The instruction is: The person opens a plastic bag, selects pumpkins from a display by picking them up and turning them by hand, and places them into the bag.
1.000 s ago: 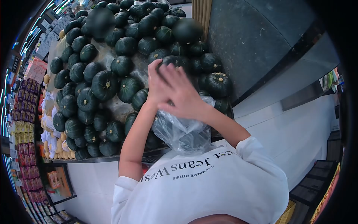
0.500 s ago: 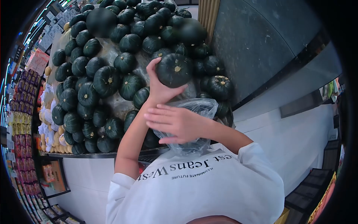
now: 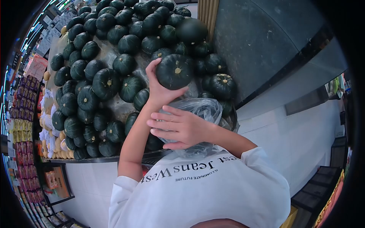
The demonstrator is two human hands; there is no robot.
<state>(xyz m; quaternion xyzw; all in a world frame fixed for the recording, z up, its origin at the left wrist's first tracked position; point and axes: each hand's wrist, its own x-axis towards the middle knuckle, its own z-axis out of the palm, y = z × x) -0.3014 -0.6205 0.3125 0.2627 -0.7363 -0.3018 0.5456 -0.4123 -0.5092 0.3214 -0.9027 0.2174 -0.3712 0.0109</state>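
Note:
A round dark green pumpkin [image 3: 175,72] with a pale stem spot is held by my left hand [image 3: 161,89], the thumb below it and the fingers along its left side. My right hand [image 3: 176,127] is open, fingers spread and pointing left, close to my left wrist and over a clear plastic bag [image 3: 207,108]. The bag rests against the front of my white shirt; its contents are largely hidden by my right hand. More green pumpkins [image 3: 106,84] lie heaped on the display around the held one.
A dark stone-like surface [image 3: 258,49] stands to the right of the heap, beside a slatted wooden post [image 3: 207,17]. Yellowish produce in white foam nets [image 3: 49,131] lies at the left edge. Packaged goods [image 3: 23,146] fill shelves at far left.
My right hand has moved from over my left hand down toward me, above the bag. The pumpkin in my left hand, earlier mostly covered, now shows fully.

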